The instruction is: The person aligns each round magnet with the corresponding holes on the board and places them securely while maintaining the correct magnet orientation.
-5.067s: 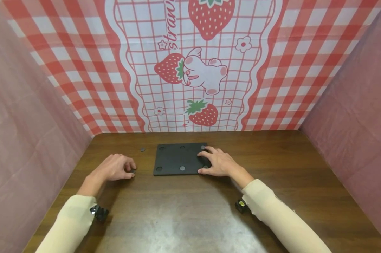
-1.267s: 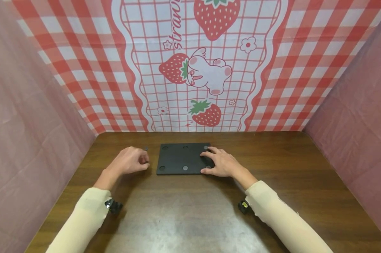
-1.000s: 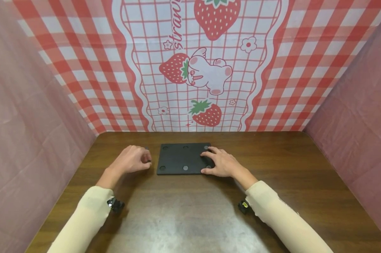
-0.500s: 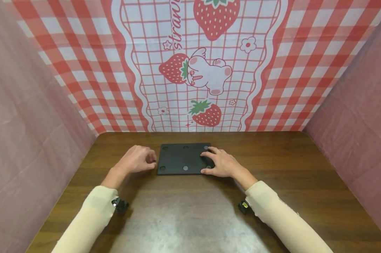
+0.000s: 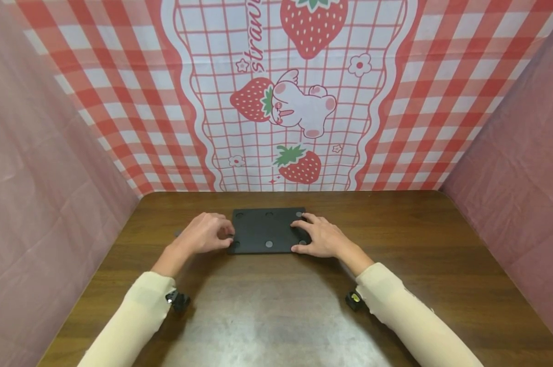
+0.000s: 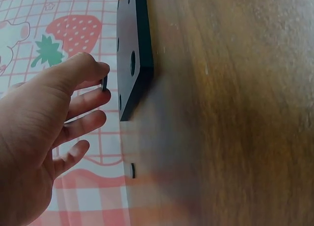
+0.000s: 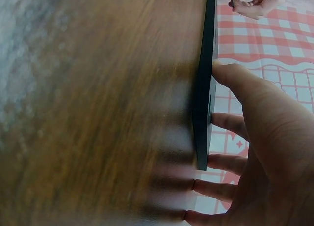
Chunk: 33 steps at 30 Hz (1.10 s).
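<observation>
A flat black board (image 5: 253,229) with round recesses lies on the table. Grey discs fill its front middle recess (image 5: 269,244) and back right recess (image 5: 299,214); dark hollows show at the back left, back middle and front left. Between thumb and index finger, my left hand (image 5: 207,233) pinches a small dark disc (image 6: 104,82), held just over the board's left end near the front left recess. My right hand (image 5: 322,237) rests with spread fingers on the board's right end, thumb at the front edge. Its fingers partly cover the front right recess.
Another small disc (image 6: 133,170) lies loose on the wooden table (image 5: 276,306), to the left of the board. A strawberry-patterned cloth (image 5: 304,102) hangs behind the table, and pink curtains (image 5: 510,178) flank both sides.
My left hand has moved right with the pinched disc, from the table left of the board to over its left end. The right hand has stayed on the board.
</observation>
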Available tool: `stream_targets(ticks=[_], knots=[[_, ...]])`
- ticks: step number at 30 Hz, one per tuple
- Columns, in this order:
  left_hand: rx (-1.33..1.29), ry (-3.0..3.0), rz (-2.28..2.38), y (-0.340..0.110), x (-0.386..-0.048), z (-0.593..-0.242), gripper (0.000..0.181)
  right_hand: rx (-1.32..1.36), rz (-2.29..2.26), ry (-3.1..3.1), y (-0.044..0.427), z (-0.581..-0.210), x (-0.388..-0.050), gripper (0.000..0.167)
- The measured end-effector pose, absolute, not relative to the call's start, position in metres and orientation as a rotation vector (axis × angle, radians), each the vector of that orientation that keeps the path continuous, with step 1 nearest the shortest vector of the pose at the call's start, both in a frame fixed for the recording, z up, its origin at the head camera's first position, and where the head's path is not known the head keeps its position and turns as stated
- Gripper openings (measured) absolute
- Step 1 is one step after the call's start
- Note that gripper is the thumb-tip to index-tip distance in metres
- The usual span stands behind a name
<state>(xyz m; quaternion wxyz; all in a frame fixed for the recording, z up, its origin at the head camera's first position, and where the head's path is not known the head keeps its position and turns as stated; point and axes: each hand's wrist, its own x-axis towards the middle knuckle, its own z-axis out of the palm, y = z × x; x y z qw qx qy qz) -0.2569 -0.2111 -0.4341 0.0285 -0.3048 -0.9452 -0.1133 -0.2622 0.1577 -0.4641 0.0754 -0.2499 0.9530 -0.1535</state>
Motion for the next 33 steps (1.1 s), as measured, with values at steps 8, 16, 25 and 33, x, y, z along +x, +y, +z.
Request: stream_targets(ticks=[8,16,25,33], knots=[[-0.996,-2.871,-0.356,-0.208,-0.253,-0.439,0.017,-0.778,-0.577,2.885,0.167,-0.496,-0.28,0.078],[-1.053,-2.822,-0.277,-0.204,-0.253,-0.447,0.014,-0.797,-0.596,2.894,0.173,-0.518,-0.295,0.079],[-1.123,-2.742,-0.264,-0.209,-0.253,-0.457,0.012,-0.792,-0.545,2.877,0.168,-0.499,-0.284,0.078],[-1.099,-2.788,-0.239,-0.206,-0.251,-0.456,0.013,-0.753,-0.455,2.857,0.157,-0.463,-0.261,0.073]])
